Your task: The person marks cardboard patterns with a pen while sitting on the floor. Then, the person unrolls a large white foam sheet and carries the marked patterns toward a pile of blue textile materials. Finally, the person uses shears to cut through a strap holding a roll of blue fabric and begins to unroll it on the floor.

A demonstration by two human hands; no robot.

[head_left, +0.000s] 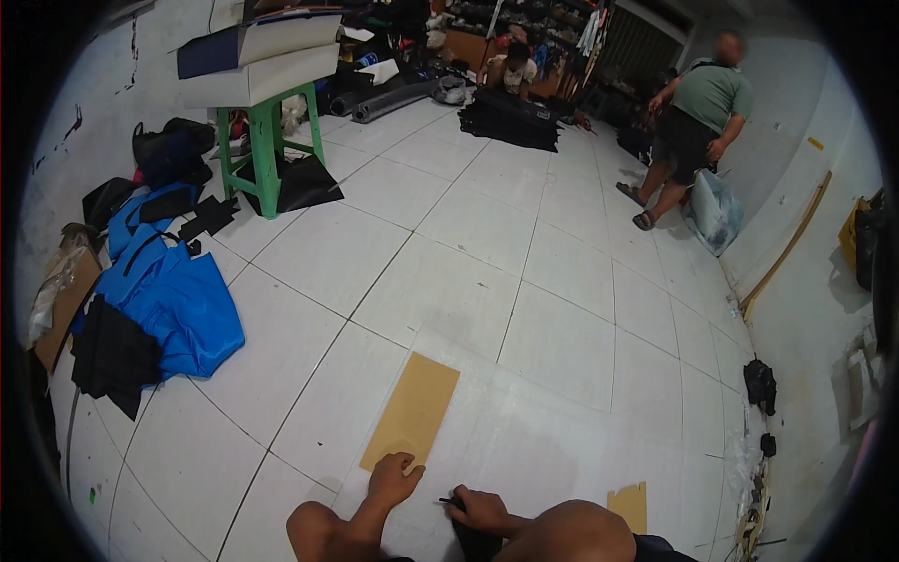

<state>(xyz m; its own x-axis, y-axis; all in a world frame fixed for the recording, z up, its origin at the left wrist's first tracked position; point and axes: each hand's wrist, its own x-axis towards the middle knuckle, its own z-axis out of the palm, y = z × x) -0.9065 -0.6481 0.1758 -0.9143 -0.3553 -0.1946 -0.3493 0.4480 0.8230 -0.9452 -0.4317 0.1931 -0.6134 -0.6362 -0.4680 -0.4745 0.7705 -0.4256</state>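
A tan cardboard rectangle (412, 407) lies on a translucent sheet (534, 450) spread over the tiled floor in front of me. My left hand (396, 480) is at the cardboard's near end, its fingers bent and pressed down on the edge. To its right, just above the sheet, my right hand (482, 511) is closed round a thin, dark, pen-like thing (447, 501) whose tip points left. Under that hand, some black material (475, 541) shows between my knees. A smaller notched cardboard piece (628, 507) lies beside my right knee.
Blue bags (192, 309) and black cloth (117, 356) are heaped at left. Behind them a green stool (272, 155) carries boxes (267, 61). One person (707, 103) stands at far right by a plastic bag (714, 211); another (513, 70) crouches behind black material (510, 120).
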